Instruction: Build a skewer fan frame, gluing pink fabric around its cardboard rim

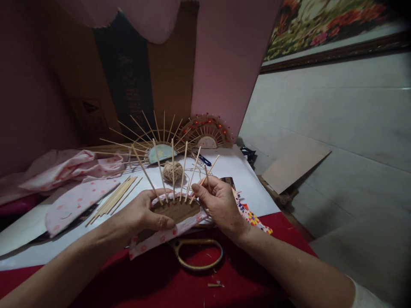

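Note:
My left hand [149, 216] grips a half-round cardboard piece [180, 216], thumb on its brown face. Pink spotted fabric [160, 242] wraps its edges. Several thin wooden sticks [174, 171] stand up from its curved edge, fanned out. At the right end of that curve, my right hand [216, 199] pinches a wooden stick [214, 163] between thumb and fingers. Another short stick shows by those fingers. Just below the cardboard, the handle of a pair of scissors [199, 268] lies on the red cloth [250, 265].
Behind stand a stick fan with a pale green centre [161, 153] and a fan with red flowers [207, 142]. A twine ball [172, 172] sits on white paper. Loose sticks [114, 199] and a spotted fabric half-circle [77, 204] lie left, floral fabric [255, 219] right.

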`<state>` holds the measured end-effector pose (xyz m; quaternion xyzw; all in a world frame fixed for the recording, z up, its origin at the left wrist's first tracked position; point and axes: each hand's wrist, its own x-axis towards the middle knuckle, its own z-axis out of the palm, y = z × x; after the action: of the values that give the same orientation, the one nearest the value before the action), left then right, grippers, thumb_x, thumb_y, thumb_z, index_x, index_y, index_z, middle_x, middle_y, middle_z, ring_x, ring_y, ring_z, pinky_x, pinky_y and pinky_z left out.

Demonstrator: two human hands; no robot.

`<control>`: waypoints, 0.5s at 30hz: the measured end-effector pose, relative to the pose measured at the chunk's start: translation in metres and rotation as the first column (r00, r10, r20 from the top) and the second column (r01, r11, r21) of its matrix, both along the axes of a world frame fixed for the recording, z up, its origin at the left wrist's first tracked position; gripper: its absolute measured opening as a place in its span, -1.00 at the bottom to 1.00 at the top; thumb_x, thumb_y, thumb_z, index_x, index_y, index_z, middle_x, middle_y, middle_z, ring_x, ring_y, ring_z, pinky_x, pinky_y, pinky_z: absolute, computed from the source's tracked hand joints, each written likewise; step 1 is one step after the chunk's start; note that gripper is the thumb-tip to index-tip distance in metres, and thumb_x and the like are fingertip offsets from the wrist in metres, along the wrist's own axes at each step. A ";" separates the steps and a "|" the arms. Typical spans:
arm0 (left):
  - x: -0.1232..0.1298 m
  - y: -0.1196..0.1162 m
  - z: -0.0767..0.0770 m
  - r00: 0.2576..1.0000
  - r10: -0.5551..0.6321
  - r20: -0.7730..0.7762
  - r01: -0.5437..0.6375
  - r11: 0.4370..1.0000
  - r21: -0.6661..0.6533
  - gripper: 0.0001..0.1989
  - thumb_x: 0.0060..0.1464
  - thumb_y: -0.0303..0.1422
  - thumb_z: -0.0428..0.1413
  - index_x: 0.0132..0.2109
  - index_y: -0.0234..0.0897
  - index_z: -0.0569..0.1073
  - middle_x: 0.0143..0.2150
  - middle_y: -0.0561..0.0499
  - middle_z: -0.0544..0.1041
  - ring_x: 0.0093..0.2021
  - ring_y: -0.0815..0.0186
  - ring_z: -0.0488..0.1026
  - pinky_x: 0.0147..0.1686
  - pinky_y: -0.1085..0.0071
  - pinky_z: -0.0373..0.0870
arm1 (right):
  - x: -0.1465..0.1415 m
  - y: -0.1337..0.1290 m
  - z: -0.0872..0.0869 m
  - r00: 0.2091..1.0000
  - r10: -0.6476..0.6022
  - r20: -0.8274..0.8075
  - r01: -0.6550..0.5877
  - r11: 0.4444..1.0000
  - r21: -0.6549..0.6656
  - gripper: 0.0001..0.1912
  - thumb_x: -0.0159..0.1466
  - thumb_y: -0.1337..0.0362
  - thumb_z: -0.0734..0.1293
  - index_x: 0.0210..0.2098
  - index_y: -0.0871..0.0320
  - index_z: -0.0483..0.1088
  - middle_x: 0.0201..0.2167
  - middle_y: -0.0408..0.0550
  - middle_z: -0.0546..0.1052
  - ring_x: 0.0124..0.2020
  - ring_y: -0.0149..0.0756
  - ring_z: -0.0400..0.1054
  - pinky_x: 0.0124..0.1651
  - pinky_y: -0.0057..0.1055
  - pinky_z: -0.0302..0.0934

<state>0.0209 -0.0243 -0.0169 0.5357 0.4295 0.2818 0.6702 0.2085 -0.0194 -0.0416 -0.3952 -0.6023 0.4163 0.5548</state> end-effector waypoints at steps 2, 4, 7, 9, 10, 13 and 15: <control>0.000 0.000 0.000 1.000 0.008 0.008 -0.008 1.000 -0.003 -0.33 -0.38 -0.44 0.34 0.02 -0.26 0.45 -0.38 0.00 0.60 -0.42 0.25 0.48 -0.46 0.44 0.35 | 0.000 0.000 0.000 1.000 -0.001 -0.002 0.001 1.000 0.001 -0.70 0.18 0.09 0.32 -0.54 0.15 0.27 -0.62 -0.23 0.25 -0.59 -0.46 0.03 -0.54 -0.48 -0.05; 0.000 0.000 0.000 1.000 0.017 0.007 -0.017 1.000 -0.013 -0.31 -0.38 -0.45 0.34 0.03 -0.24 0.44 -0.38 0.01 0.60 -0.42 0.26 0.48 -0.47 0.45 0.35 | 0.000 -0.001 0.000 1.000 -0.002 -0.005 0.002 1.000 0.001 -0.70 0.17 0.08 0.32 -0.54 0.15 0.27 -0.62 -0.23 0.24 -0.59 -0.46 0.03 -0.54 -0.48 -0.05; 0.000 0.000 -0.001 1.000 0.015 0.007 -0.015 1.000 -0.016 -0.30 -0.38 -0.43 0.34 0.05 -0.24 0.43 -0.37 0.01 0.61 -0.43 0.28 0.47 -0.47 0.47 0.35 | 0.000 -0.001 0.000 1.000 -0.001 -0.011 0.001 1.000 -0.006 -0.70 0.17 0.09 0.32 -0.54 0.15 0.27 -0.61 -0.22 0.27 -0.59 -0.46 0.04 -0.54 -0.48 -0.05; 0.000 0.000 -0.001 1.000 0.010 0.012 -0.010 1.000 -0.015 -0.28 -0.38 -0.43 0.35 0.05 -0.24 0.42 -0.37 0.02 0.61 -0.42 0.28 0.48 -0.46 0.47 0.36 | 0.000 -0.001 0.000 1.000 0.002 -0.012 -0.002 1.000 -0.004 -0.71 0.17 0.09 0.32 -0.53 0.15 0.27 -0.61 -0.21 0.28 -0.59 -0.46 0.04 -0.54 -0.48 -0.05; 0.000 0.000 -0.002 1.000 0.010 0.013 -0.010 1.000 -0.013 -0.28 -0.39 -0.43 0.35 0.06 -0.24 0.42 -0.37 0.02 0.61 -0.42 0.28 0.48 -0.46 0.47 0.36 | 0.000 -0.001 0.000 1.000 0.002 -0.011 -0.003 1.000 -0.002 -0.71 0.18 0.10 0.32 -0.53 0.15 0.27 -0.61 -0.21 0.27 -0.59 -0.46 0.04 -0.54 -0.48 -0.05; 0.000 0.000 -0.003 1.000 0.023 0.009 -0.023 1.000 -0.002 -0.25 -0.39 -0.42 0.35 0.08 -0.24 0.39 -0.38 0.03 0.60 -0.42 0.28 0.47 -0.46 0.47 0.35 | 0.000 -0.001 -0.001 1.000 -0.001 -0.004 0.001 1.000 -0.002 -0.72 0.18 0.11 0.32 -0.53 0.16 0.27 -0.62 -0.22 0.26 -0.59 -0.46 0.02 -0.55 -0.48 -0.06; 0.000 0.000 -0.004 1.000 0.029 0.009 -0.029 1.000 0.000 -0.24 -0.39 -0.42 0.35 0.09 -0.24 0.38 -0.40 0.03 0.59 -0.43 0.27 0.47 -0.48 0.46 0.34 | 0.000 -0.001 -0.001 1.000 -0.007 -0.002 0.007 1.000 0.000 -0.71 0.18 0.11 0.32 -0.53 0.16 0.28 -0.62 -0.22 0.26 -0.59 -0.46 0.03 -0.55 -0.49 -0.06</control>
<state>0.0212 -0.0239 -0.0209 0.5282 0.4341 0.2943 0.6678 0.2084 -0.0199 -0.0426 -0.3969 -0.6003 0.4146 0.5570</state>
